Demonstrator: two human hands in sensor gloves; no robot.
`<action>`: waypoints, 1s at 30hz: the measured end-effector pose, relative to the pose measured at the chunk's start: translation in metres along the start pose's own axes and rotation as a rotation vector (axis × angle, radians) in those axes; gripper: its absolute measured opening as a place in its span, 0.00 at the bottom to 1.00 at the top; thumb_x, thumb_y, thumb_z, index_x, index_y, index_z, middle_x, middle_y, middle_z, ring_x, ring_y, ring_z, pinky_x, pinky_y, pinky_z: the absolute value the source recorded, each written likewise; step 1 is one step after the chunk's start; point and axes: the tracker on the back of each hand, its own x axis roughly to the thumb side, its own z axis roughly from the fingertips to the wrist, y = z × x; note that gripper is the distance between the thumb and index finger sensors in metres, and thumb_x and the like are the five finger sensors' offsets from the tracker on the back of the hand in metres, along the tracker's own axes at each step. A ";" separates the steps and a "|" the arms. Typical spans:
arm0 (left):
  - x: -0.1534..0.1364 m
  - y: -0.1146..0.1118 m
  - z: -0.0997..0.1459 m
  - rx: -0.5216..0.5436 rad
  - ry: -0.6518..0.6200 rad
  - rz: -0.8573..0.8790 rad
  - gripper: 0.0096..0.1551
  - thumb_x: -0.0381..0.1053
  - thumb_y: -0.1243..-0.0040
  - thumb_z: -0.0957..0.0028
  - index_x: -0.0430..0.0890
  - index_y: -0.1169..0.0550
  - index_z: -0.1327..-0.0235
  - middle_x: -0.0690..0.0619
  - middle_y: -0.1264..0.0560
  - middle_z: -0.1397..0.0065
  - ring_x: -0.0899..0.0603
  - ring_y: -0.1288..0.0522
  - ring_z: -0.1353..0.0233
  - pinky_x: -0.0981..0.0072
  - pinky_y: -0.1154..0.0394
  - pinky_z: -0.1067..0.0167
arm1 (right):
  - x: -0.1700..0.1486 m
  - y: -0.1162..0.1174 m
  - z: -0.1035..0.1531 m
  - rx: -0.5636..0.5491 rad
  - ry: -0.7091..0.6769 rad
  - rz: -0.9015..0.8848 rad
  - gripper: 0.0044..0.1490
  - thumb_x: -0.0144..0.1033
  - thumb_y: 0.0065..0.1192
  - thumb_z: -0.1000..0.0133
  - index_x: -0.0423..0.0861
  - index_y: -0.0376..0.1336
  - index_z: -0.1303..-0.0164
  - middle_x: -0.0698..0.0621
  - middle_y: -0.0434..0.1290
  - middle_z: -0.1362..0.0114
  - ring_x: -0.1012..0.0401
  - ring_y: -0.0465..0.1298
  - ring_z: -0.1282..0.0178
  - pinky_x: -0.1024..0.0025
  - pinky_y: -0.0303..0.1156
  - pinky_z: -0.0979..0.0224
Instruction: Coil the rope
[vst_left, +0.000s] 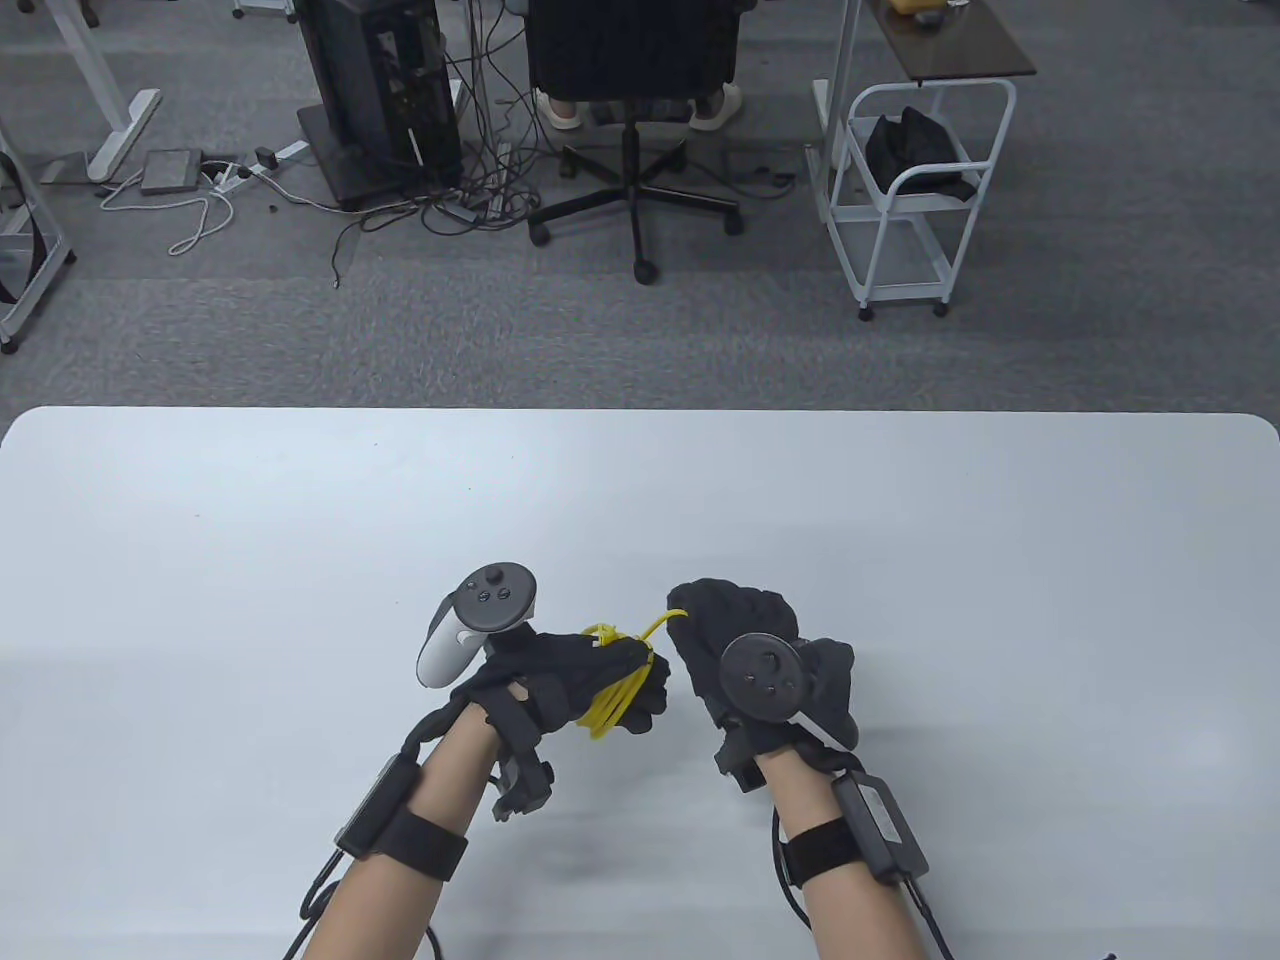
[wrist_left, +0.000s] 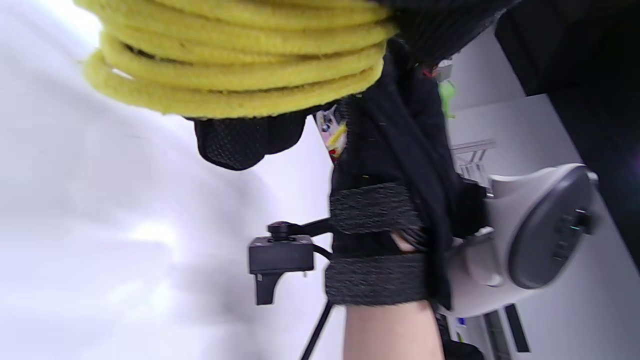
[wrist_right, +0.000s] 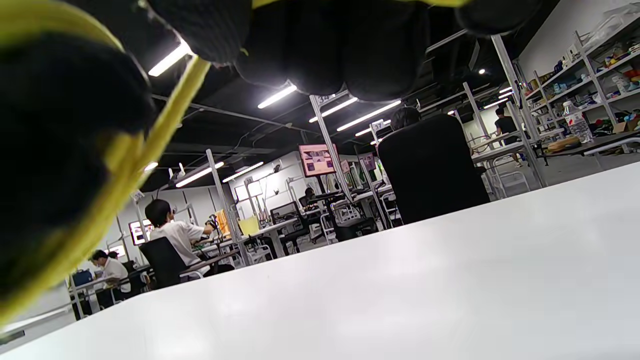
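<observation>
The thick yellow rope (wrist_left: 235, 75) looks like soft, fuzzy woven cord with a matt, slightly rough surface. The black gloves on the left hand (vst_left: 560, 680) and right hand (vst_left: 745, 650) are matt knitted cloth, with a mesh-like weave on the fingers (wrist_left: 230, 142). The wide white table (vst_left: 300, 560) is smooth, with a faint satin sheen.

Both hands sit over the near middle of the pale, round-cornered worktop (vst_left: 300, 520), the left hand (vst_left: 560, 685) just beside the right hand (vst_left: 745, 650). The thin yellow rope (vst_left: 612, 692) lies looped around the left hand, one strand crossing to the right hand. Behind the worktop, a black office chair (vst_left: 632, 60) stands on the floor, a white wire trolley (vst_left: 915, 190) to its right.
</observation>
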 end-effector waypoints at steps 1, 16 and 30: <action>-0.001 0.001 0.000 0.011 0.010 -0.008 0.37 0.62 0.58 0.33 0.39 0.23 0.26 0.34 0.19 0.30 0.36 0.16 0.38 0.54 0.24 0.38 | 0.002 0.000 0.000 -0.006 -0.006 -0.016 0.25 0.45 0.58 0.37 0.47 0.63 0.32 0.42 0.70 0.27 0.43 0.73 0.34 0.32 0.60 0.28; -0.010 0.012 0.010 0.254 -0.018 0.115 0.44 0.65 0.65 0.34 0.35 0.36 0.17 0.30 0.32 0.20 0.31 0.25 0.28 0.49 0.32 0.31 | 0.048 0.011 0.004 0.011 -0.179 -0.023 0.26 0.45 0.56 0.36 0.45 0.63 0.32 0.40 0.70 0.28 0.42 0.73 0.34 0.33 0.61 0.28; -0.005 0.021 0.021 0.446 -0.060 0.144 0.39 0.61 0.54 0.33 0.37 0.38 0.17 0.33 0.31 0.20 0.35 0.24 0.27 0.53 0.30 0.30 | 0.056 0.026 0.007 0.118 -0.253 0.036 0.24 0.47 0.56 0.36 0.47 0.66 0.35 0.42 0.72 0.30 0.43 0.74 0.36 0.33 0.61 0.28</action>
